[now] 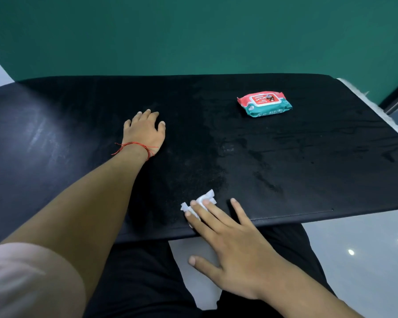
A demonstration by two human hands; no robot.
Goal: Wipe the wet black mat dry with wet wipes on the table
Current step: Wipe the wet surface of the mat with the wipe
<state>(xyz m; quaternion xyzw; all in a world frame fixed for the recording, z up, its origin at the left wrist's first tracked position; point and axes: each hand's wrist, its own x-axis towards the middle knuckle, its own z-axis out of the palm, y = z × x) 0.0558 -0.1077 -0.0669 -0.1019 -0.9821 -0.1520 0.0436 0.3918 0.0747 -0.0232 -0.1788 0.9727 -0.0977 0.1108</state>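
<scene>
Here the right hand [237, 249], fingers [214, 214] straight, presses wipe [206, 198] (apparently crumpled) onto the mat [285, 157], front edge

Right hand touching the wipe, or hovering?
Touching. Head view: right hand lies with straight fingers over the crumpled white wipe, no gap, pressing it onto the black mat.

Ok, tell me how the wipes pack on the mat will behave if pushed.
The wipes pack lies flat and low, so it should slide rather than tip or roll. Its soft, crinkled wrapper would probably dent under pressure. The mat shows wet patches nearby, so the glossy film may drag or skid unevenly.
</scene>
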